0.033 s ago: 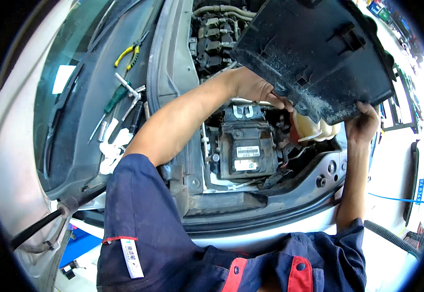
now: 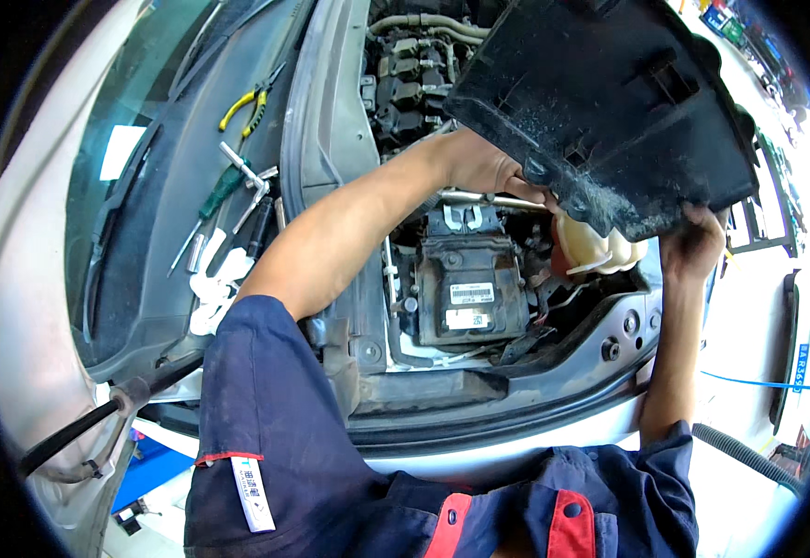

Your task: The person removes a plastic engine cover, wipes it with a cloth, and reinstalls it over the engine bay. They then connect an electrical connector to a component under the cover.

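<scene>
A large black plastic tray (image 2: 610, 102), scuffed white along its near edge, is held tilted above the far right of the engine bay. My left hand (image 2: 498, 172) grips its left lower corner, the fingers partly hidden behind the edge. At the near right corner, my right hand (image 2: 693, 244) is closed on the rim. Below and between my arms sits a dark control module (image 2: 470, 279) with white labels. Just under the tray shows a cream plastic reservoir (image 2: 596, 246), partly covered by it.
Yellow-handled pliers (image 2: 254, 104), a green-handled screwdriver (image 2: 222, 193), a T-handle wrench (image 2: 249, 172) and white gloves (image 2: 217, 288) lie on the cowl below the windscreen. A hood strut (image 2: 159, 379) crosses at lower left. The engine (image 2: 410, 84) lies at the far side.
The black plastic tray has shifted slightly to the right and down at its right side. Both hands keep their hold on it.
</scene>
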A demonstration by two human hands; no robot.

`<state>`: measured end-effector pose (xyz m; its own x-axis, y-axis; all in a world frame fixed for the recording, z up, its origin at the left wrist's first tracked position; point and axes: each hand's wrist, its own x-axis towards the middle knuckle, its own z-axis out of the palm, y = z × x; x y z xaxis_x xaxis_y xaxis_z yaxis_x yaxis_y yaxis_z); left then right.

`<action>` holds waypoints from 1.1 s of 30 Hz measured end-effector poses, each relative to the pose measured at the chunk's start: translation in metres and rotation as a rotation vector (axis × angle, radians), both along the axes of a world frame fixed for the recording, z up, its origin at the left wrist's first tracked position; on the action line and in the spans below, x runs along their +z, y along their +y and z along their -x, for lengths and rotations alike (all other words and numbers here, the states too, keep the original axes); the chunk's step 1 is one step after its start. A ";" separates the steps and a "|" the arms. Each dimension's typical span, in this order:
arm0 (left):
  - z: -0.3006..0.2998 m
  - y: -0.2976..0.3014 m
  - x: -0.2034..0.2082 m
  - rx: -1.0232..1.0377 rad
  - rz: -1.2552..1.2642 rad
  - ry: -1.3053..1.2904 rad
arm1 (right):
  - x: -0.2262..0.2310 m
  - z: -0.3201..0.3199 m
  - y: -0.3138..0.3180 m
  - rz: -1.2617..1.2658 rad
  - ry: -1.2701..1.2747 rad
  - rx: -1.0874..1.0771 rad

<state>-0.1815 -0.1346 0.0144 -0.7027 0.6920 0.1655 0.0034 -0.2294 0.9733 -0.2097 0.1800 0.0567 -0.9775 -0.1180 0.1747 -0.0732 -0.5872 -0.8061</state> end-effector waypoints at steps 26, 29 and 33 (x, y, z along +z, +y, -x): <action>0.014 -0.003 0.001 0.033 -0.252 -0.342 | -0.012 -0.005 0.025 -0.024 0.193 -0.030; 0.007 -0.009 0.009 -0.317 -0.383 -0.785 | -0.001 -0.016 0.011 0.006 0.157 -0.133; 0.012 -0.014 -0.007 -0.321 -0.053 -0.585 | -0.015 -0.002 0.026 -0.051 0.146 -0.129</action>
